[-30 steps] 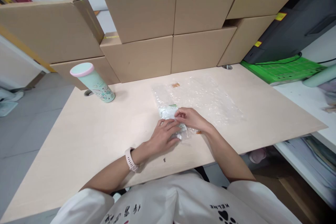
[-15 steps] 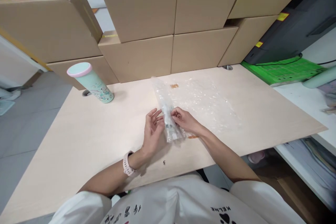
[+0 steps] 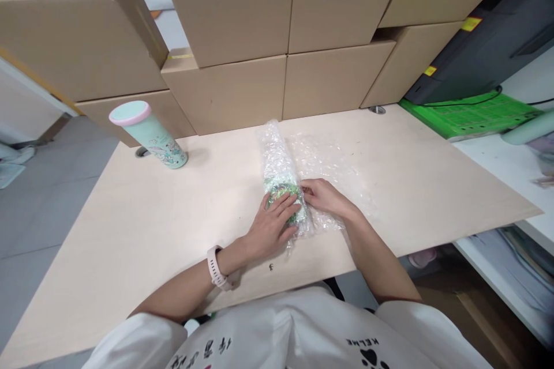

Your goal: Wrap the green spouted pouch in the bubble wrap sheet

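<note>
A sheet of clear bubble wrap [image 3: 333, 167] lies on the table, its left part folded over a flat item with a green print [image 3: 281, 189]. What the item is I cannot make out through the plastic. My left hand [image 3: 277, 220] rests flat on top of the wrapped item, fingers stretched out. At the right side of the bundle, my right hand [image 3: 322, 196] has its fingers closed in a pinch on the bubble wrap. A pale watch band circles my left wrist.
A mint tumbler [image 3: 151, 135] with a pink rim stands at the table's [image 3: 194, 207] back left. Cardboard boxes [image 3: 242, 92] are stacked along the far edge. On the right are a green crate [image 3: 459, 112], a dark bin [image 3: 476, 52] and a white shelf.
The item has turned over within the wrap, so its green print faces up and it lies flatter. My left hand has moved from its left side onto its top.
</note>
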`<state>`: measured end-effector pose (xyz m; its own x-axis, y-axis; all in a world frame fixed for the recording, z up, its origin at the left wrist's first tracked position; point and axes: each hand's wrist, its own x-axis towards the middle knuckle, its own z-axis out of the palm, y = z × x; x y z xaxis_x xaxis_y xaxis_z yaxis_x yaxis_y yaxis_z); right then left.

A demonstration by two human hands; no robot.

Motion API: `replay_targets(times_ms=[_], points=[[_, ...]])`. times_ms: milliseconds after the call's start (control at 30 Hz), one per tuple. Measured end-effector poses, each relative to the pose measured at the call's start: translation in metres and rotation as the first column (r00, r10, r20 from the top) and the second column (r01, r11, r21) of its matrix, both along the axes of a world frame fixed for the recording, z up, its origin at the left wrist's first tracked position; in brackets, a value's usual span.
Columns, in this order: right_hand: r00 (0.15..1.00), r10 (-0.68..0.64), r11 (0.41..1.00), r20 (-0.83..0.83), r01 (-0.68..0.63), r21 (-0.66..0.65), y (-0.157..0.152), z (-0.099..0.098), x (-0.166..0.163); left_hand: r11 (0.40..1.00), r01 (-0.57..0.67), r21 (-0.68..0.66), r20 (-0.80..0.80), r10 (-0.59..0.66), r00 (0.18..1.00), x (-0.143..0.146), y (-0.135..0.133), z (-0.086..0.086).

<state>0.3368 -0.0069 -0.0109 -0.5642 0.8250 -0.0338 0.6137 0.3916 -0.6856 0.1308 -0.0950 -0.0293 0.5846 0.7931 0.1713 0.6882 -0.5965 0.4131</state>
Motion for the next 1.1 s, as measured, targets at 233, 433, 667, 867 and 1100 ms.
replay_targets(times_ms=[233,433,667,867,1100], points=[[0.963,-0.241,0.97,-0.121,0.244,0.015,-0.003,0.008,0.0,1.0,0.003,-0.011,-0.019,-0.004,1.0,0.003,0.002,-0.002],[0.973,-0.034,0.998,-0.227,0.02,-0.066,-0.008,0.007,-0.009,0.97,-0.219,-0.11,0.344,0.244,0.907,-0.001,-0.002,0.003],[0.99,-0.024,0.999,-0.14,0.027,0.021,-0.009,-0.002,-0.019,0.595,-0.152,-0.789,0.562,0.8,0.212,-0.009,0.017,0.008],[0.902,-0.023,0.984,-0.432,-0.056,-0.17,-0.012,-0.008,-0.031,0.861,-0.217,-0.46,0.754,0.508,0.417,-0.005,0.006,0.025],[0.956,0.058,0.968,-0.287,-0.125,-0.219,-0.016,-0.01,-0.035,0.984,-0.166,0.06,0.239,0.148,0.96,0.003,0.0,0.011]])
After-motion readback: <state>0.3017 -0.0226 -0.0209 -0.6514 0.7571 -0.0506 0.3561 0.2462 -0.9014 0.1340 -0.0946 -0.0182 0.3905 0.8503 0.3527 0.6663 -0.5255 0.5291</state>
